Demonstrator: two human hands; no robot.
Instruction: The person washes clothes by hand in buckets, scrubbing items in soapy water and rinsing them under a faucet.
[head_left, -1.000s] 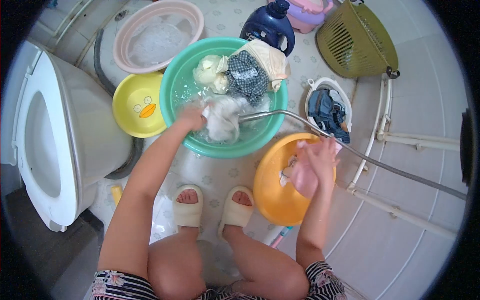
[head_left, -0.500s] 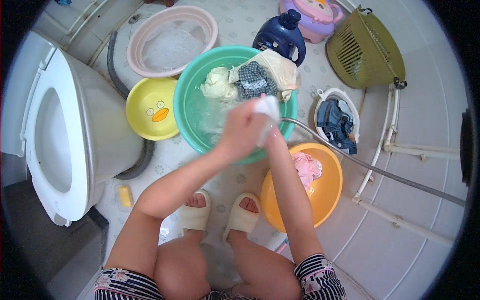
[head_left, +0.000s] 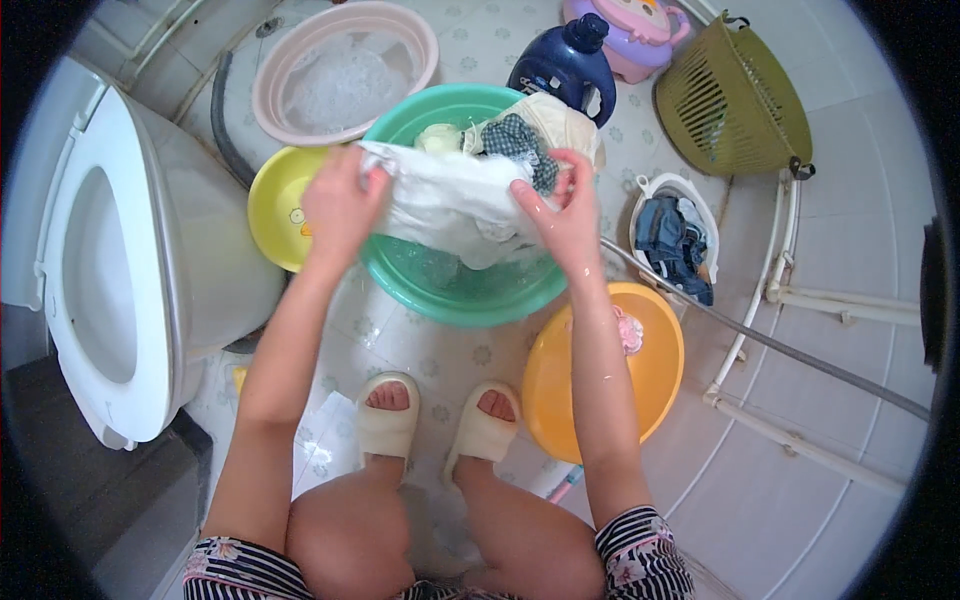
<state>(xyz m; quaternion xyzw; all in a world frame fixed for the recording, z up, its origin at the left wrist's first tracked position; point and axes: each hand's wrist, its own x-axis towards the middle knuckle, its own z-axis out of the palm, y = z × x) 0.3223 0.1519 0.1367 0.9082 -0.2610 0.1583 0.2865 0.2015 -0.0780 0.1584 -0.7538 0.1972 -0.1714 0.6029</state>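
A wet white garment [head_left: 450, 200] is stretched out above the green basin [head_left: 470, 295]. My left hand [head_left: 340, 205] grips its left edge and my right hand [head_left: 560, 215] grips its right edge. Behind the garment, more wet clothes lie in the basin, among them a dark checked piece [head_left: 515, 140] and a cream piece [head_left: 555, 120]. Water shows in the bottom of the basin.
An orange basin [head_left: 655, 385] with a pink cloth sits at the right, a yellow basin [head_left: 270, 210] at the left, a pink tub [head_left: 345, 70] of water behind. A blue detergent bottle [head_left: 565, 65], an olive basket [head_left: 730, 105], a small white basket of jeans [head_left: 675, 240], a toilet [head_left: 110, 270] and a metal hose [head_left: 780, 345] surround me.
Both hands came together over the green basin and then drew apart, spreading the white garment wide. The right hand left the orange basin earlier.
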